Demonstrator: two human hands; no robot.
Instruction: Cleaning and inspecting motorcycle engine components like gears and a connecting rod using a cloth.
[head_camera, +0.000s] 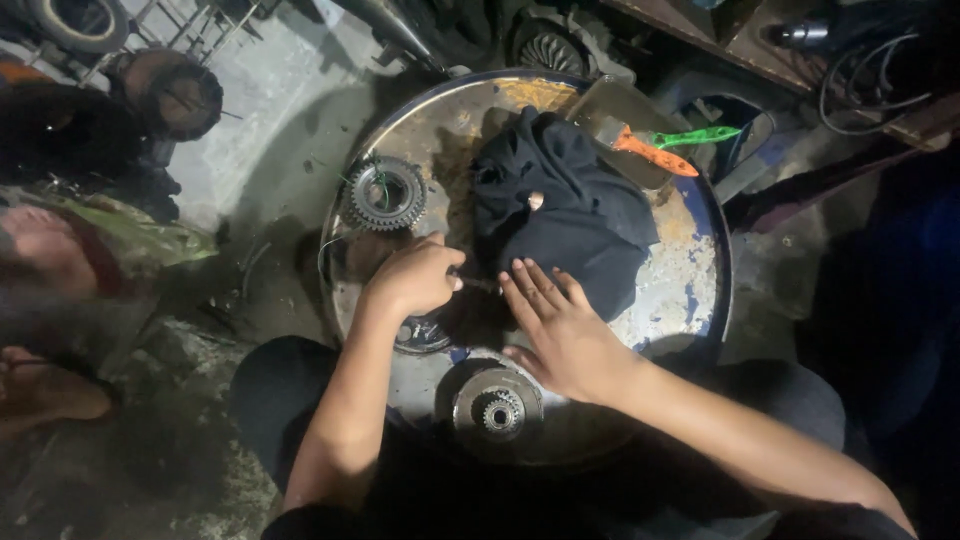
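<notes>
My left hand (415, 280) is closed around a thin metal rod (478, 283) at the drum top's (690, 290) middle, its long axis pointing right toward my right hand (560, 330), flat and open against the black cloth (560, 210).

Two gears (386, 193) (498, 409), one black cloth (560, 205), two brushes (655, 152) (700, 135), one metal drum top (690, 290), two hands (415, 280) (560, 330).

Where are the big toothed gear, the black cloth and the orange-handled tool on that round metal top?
toothed gear (386, 193), head view, on its toothed ring at the left of the top.
black cloth (560, 205), head view, on the middle of its bunched folds.
orange-handled tool (655, 154), head view, on the orange handle.
</notes>
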